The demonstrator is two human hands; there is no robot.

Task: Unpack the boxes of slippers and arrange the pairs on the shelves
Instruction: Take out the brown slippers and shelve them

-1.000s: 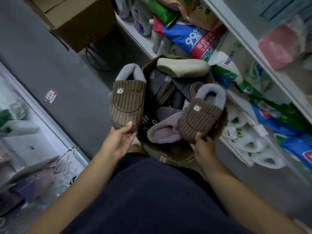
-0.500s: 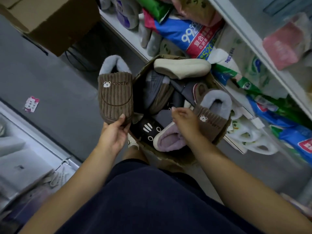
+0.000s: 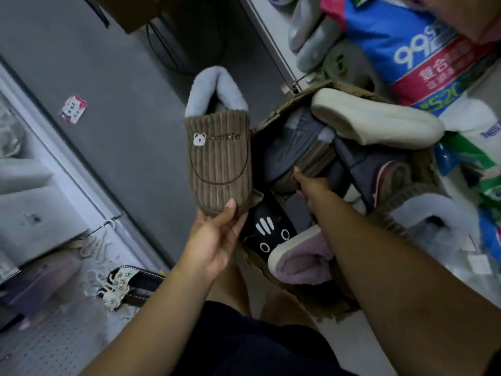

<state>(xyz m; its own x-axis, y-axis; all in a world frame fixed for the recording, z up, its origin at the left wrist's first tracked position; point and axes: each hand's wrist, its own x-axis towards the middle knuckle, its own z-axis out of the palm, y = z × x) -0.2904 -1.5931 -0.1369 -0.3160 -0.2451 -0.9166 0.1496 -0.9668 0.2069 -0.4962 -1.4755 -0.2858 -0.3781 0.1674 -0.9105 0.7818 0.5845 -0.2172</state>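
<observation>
My left hand (image 3: pixel 217 237) grips the toe of a brown corduroy slipper (image 3: pixel 218 158) with a grey fleece collar and a bear logo, held upright left of the open cardboard box (image 3: pixel 271 118). My right hand (image 3: pixel 311 188) reaches into the box; its thumb lies on the toe of another brown slipper (image 3: pixel 311 161) lying sole-up, fingers curled under it. The matching brown slipper (image 3: pixel 423 215) rests at the box's right side. Also in the box are a cream slipper (image 3: pixel 374 118), a black slipper (image 3: pixel 271 232) with a cartoon face and a purple slipper (image 3: pixel 301 263).
The right shelf holds a blue and red bag (image 3: pixel 406 50), grey slippers (image 3: pixel 309 36) and green packets. A low white shelf on the left carries a beaded sandal (image 3: pixel 130 283). Grey floor with a sticker (image 3: pixel 73 109) runs between them. A second carton (image 3: pixel 135 12) stands at the top.
My right hand laid its brown slipper down at the box's right side and moved left onto another brown slipper. My left hand kept its slipper. The view dropped closer to the box.
</observation>
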